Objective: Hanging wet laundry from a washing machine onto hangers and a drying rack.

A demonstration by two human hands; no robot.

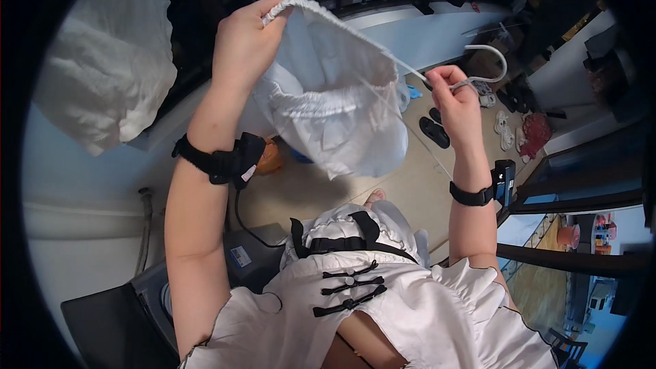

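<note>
My left hand (245, 46) grips the gathered elastic waistband of a white garment (335, 136) and holds it up in front of me. The waistband is stretched into an open loop, and the cloth hangs below it. In the fingers of my right hand (457, 100) is a white clothes hanger (505, 64), held just below its hook. The hook curves out to the right of that hand. One straight arm of the hanger runs left to the waistband's right edge; thin cloth hides where its lower parts lie.
Another pale garment (110, 61) hangs at the upper left. Black slippers (434, 132) and white shoes (505, 130) lie on the tiled floor (328, 189). A dark appliance (102, 318) stands at lower left beside a grey hose (145, 225). A dark-framed glass door (569, 261) is at right.
</note>
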